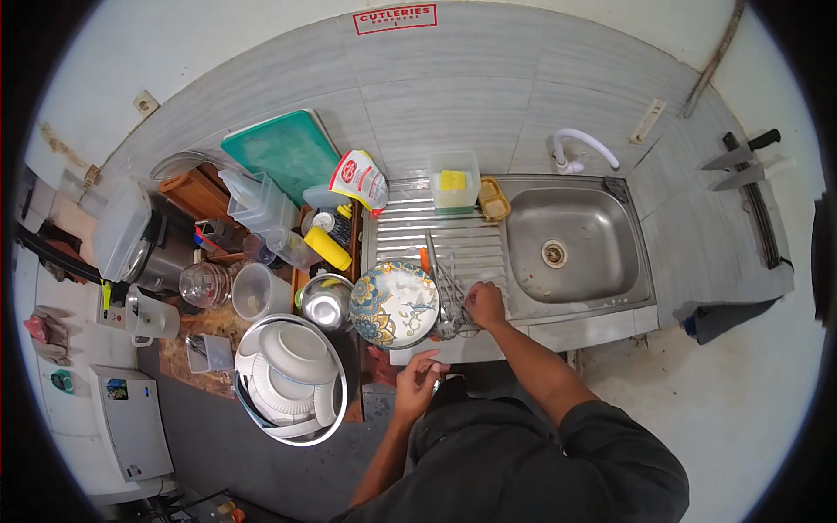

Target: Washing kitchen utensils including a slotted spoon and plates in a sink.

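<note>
My right hand is lowered to the ribbed metal drainboard, its fingers curled down beside a bunch of metal cutlery. What lies between those fingers is hidden. An orange-handled utensil rests at the far end of the bunch. Left of the cutlery sits a stack of patterned plates, white with blue and yellow flowers. My left hand hovers at the counter's front edge, below the plates, with index finger and thumb apart and nothing visible in it.
A steel sink with a white faucet lies to the right. A clear tub with a yellow sponge stands behind the drainboard. At left are a large bowl of white dishes, a yellow bottle and plastic containers. Knives hang on the right wall.
</note>
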### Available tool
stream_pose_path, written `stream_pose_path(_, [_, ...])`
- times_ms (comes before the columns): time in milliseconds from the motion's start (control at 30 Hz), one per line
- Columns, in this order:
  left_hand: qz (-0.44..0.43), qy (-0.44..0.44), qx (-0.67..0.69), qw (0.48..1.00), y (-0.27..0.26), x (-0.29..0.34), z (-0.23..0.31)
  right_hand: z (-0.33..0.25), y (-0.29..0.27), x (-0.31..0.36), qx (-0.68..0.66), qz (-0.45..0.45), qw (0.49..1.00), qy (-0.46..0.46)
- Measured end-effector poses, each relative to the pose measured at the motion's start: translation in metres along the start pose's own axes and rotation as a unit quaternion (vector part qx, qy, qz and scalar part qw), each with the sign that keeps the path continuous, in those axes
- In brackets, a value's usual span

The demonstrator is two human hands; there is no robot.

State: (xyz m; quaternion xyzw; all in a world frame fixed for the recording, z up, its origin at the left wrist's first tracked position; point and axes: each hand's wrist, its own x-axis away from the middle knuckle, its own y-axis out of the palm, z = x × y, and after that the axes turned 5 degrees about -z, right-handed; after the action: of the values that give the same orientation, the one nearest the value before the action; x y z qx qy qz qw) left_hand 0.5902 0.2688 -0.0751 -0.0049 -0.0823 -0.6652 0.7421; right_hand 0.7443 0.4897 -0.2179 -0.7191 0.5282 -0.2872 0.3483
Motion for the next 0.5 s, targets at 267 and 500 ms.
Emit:
stream_pose_path(267, [0.042, -0.017, 0.03, 0.999, 0.011, -0.016, -0.008, 0.008, -0.011, -0.003, 0.002, -0.021, 1.0, -0.007])
stream_pose_path(500, [-0.018, -0.015, -0.037, 0.999, 0.061, -0.074, -0.004, 0.059, -0.097, -0.016, -0.078, 0.014, 0.995, -0.052])
